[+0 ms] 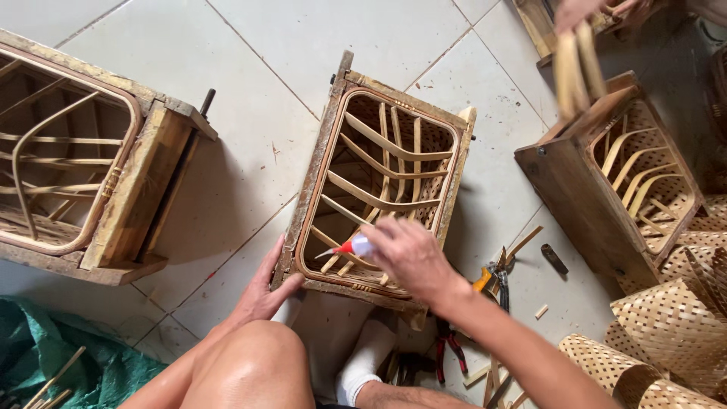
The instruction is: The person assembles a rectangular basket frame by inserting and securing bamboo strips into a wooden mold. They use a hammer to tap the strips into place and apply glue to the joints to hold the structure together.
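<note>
A wooden box mould (322, 170) stands on the tiled floor in front of me, with a rattan rim and curved bamboo strips (379, 163) inside it. My left hand (265, 291) presses on its near left corner. My right hand (413, 254) hovers over the near part of the opening and grips a small glue bottle (354, 246) with a red nozzle aimed left at the strips. My knee and a white sock show below.
A second wooden mould (113, 227) sits at the left, a third (560, 178) at the right. Another person's hand (579, 11) at the top right holds bamboo strips. Pliers (496, 276) and offcuts lie by my right arm. Woven bamboo pieces (670, 329) are at lower right, green tarp (45, 356) at lower left.
</note>
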